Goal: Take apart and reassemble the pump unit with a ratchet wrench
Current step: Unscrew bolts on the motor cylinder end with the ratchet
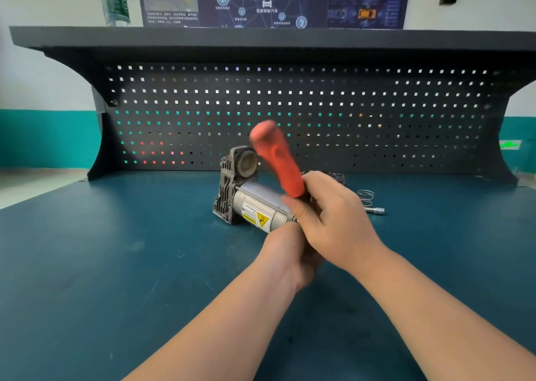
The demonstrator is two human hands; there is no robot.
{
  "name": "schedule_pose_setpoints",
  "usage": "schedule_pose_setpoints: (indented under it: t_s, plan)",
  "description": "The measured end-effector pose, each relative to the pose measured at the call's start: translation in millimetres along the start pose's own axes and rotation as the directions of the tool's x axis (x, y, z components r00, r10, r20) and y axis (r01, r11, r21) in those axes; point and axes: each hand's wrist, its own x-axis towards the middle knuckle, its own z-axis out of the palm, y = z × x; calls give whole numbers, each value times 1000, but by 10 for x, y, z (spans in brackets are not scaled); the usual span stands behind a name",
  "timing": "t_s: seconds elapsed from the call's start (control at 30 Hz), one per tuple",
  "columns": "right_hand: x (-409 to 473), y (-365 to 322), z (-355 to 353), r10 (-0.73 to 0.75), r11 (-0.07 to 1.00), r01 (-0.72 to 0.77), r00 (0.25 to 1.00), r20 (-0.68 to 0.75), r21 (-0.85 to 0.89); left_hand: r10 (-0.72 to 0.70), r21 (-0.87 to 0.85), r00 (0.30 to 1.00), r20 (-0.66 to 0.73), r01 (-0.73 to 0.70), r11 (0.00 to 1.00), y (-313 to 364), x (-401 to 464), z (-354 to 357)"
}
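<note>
A dark blue bench (116, 264) filled the lower view, backed by a black pegboard (290, 105) under a shelf (261, 37). A poster (272, 1) hung on the wall above, and a clear bottle (114, 1) stood at the shelf's left end.

The pump (246, 189) lay on the bench near the middle, just in front of the pegboard. Its grey ribbed housing sat to the left with a round opening facing up and forward. Its silver motor can ran from the housing toward the person, and a yellow warning label showed on its side.

Both forearms reached in from the bottom edge and met at the near end of the can. The right hand (336, 221) was curled round the lower end of the wrench's red handle (278, 160). That handle stood tilted up and to the left, its top blurred in front of the pegboard. The left hand (290, 253) sat below and partly behind the right, at the can's end. Its fingers were hidden, so I could not tell whether they gripped anything. The wrench's head was hidden too.

A dark part (338, 177) lay behind the right hand, mostly covered. To the right of the hands, a wire spring (366, 196) lay on the bench. A small metal fitting (377, 210) lay just in front of it.
</note>
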Motion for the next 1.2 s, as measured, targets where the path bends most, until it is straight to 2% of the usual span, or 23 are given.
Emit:
schedule_pose_setpoints:
  t_s: [0.07, 0.13, 0.2, 0.23, 0.3, 0.33, 0.37, 0.4, 0.47, 0.53, 0.57, 0.63, 0.67, 0.73, 0.83, 0.9, 0.93, 1.0, 1.03, 1.07, 1.1, 1.17, 1.2]
  plan:
    - [-14, 78, 11, 170, 984, -162, 977, -127, 70, -16, 57, 996, -86, 21, 998, -13, 31, 18]
    - [-3, 203, 8, 436, 898, -408, 876, -208, 163, -16, 80, 986, -165, 30, 996, -27, 35, 45]
    - [13, 369, -10, 715, 699, -681, 666, -211, 217, -14, 70, 982, -190, 28, 997, -24, 17, 72]
    - [5, 461, -22, 841, 541, -789, 518, -157, 290, -13, 65, 980, -198, 27, 998, -19, 15, 78]
    - [-12, 576, -39, 966, 208, -861, 256, 42, 464, -11, 53, 979, -204, 22, 998, -7, 2, 95]
    - [-17, 585, -53, 971, 137, -863, 213, 106, 486, -14, 48, 979, -204, 24, 999, -7, 5, 96]
    - [-14, 586, -67, 963, 164, -868, 243, 113, 469, -16, 54, 979, -205, 27, 998, -9, 8, 92]
    - [-2, 574, -82, 939, 275, -863, 336, 75, 424, -18, 70, 979, -204, 33, 997, -13, 8, 86]
    - [49, 479, -127, 788, 607, -755, 613, -61, 248, -26, 86, 983, -183, 42, 995, -9, 4, 72]
    - [86, 301, -160, 503, 864, -493, 853, -140, 102, -33, 83, 990, -139, 45, 996, 10, -7, 60]
    - [80, 211, -159, 340, 940, -335, 930, -138, 60, -35, 95, 993, -112, 46, 994, 22, -11, 53]
    - [45, 77, -111, 93, 995, -95, 993, -68, -21, -42, 151, 996, -81, 54, 987, 35, -20, 34]
    - [27, 53, -78, 42, 998, -44, 998, -39, -41, -42, 171, 996, -81, 56, 984, 37, -23, 28]
    - [14, 65, -39, 102, 995, -102, 994, -40, -6, -37, 181, 995, -95, 54, 982, 37, -22, 19]
    - [40, 175, -33, 426, 900, -403, 892, -150, 164, -57, 111, 989, -136, 72, 991, 49, -28, 31]
    - [45, 347, -46, 699, 715, -668, 693, -178, 207, -74, 78, 986, -151, 86, 993, 53, -30, 46]
    - [29, 443, -49, 836, 547, -783, 532, -137, 296, -80, 69, 985, -152, 92, 993, 49, -31, 55]
    - [-18, 573, -30, 982, 101, -828, 172, 79, 552, -88, 69, 984, -155, 100, 993, 35, -27, 61]
    - [-44, 596, -23, 984, -44, -797, 70, 164, 602, -88, 73, 983, -159, 101, 992, 26, -23, 61]
    - [-57, 597, -22, 981, -74, -798, 51, 189, 598, -86, 77, 982, -165, 100, 992, 15, -16, 58]
    - [-52, 592, -19, 982, 13, -820, 118, 148, 572, -84, 78, 982, -172, 98, 992, 9, -14, 56]
    - [-2, 528, -39, 911, 384, -802, 409, -48, 458, -76, 66, 982, -175, 88, 994, 1, -11, 52]
    - [26, 453, -69, 810, 577, -734, 568, -142, 358, -70, 55, 983, -171, 80, 995, 1, -7, 51]
